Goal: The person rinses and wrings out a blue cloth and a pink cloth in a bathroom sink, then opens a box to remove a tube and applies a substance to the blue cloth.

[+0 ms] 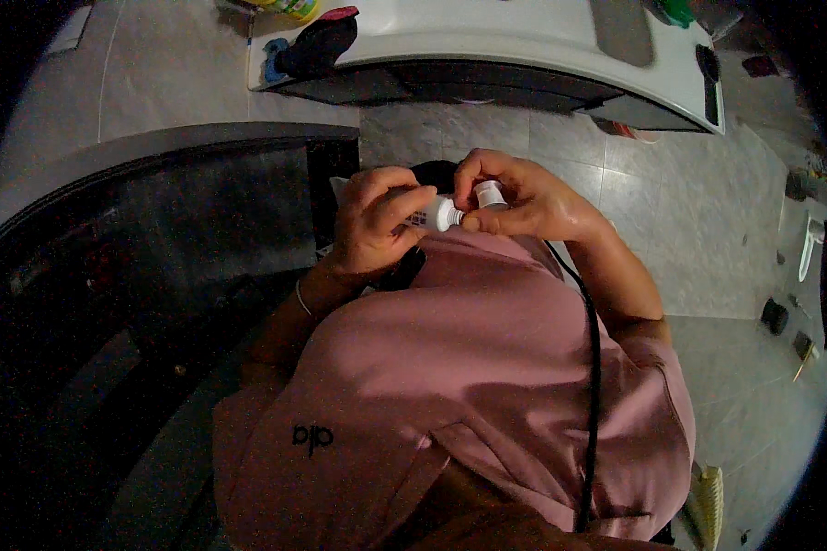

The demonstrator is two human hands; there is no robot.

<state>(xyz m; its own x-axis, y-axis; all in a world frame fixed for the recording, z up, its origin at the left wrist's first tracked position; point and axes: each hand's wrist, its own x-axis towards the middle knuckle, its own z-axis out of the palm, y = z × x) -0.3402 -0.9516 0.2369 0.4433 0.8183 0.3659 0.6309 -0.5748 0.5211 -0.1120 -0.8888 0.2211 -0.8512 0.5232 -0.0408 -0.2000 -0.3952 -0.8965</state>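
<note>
In front of my chest, my left hand [383, 216] is closed around a small white tube [444, 215] with dark printing. Its threaded neck is uncovered and points right. My right hand [524, 197] is closed on a white cap [490, 194], held between curled fingers just above and right of the neck. The right thumb tip lies right at the neck's end; whether it touches cannot be told. The fingers of my left hand hide most of the tube's body.
A white counter [487, 32] with a basin curves across the far side, a dark cloth [322, 46] hanging at its left end. A dark glossy panel [220, 211] stands on the left. A black cable [593, 395] runs down over my pink shirt [450, 321]. Grey tiles [689, 248] lie to the right.
</note>
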